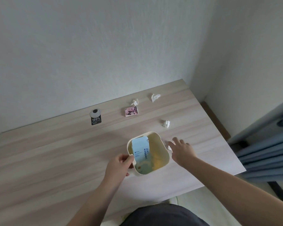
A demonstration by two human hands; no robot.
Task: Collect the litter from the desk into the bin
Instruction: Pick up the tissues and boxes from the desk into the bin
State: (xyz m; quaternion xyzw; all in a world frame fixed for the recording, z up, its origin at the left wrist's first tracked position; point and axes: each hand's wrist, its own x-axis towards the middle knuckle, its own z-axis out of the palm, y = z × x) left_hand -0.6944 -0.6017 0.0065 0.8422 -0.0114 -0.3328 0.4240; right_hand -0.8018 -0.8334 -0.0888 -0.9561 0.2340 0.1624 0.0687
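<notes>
A small cream bin (162,158) stands on the wooden desk (55,160), with a light blue box (140,151) leaning inside it. My left hand (118,165) grips the bin's left rim. To the right of the bin, my right hand (182,150) hovers with fingers spread over a white crumpled tissue (169,147), partly hidden by the fingers. Another tissue (166,123) lies beyond it. Two more tissues, one (135,101) and the other (154,97), sit near the wall. A pink pack (131,111) lies between them and the bin.
A round metal cable cap (95,113) with a black label (96,121) is set in the desk near the wall. The desk's right edge drops off beside a blue curtain (268,144). Walls close the back and right.
</notes>
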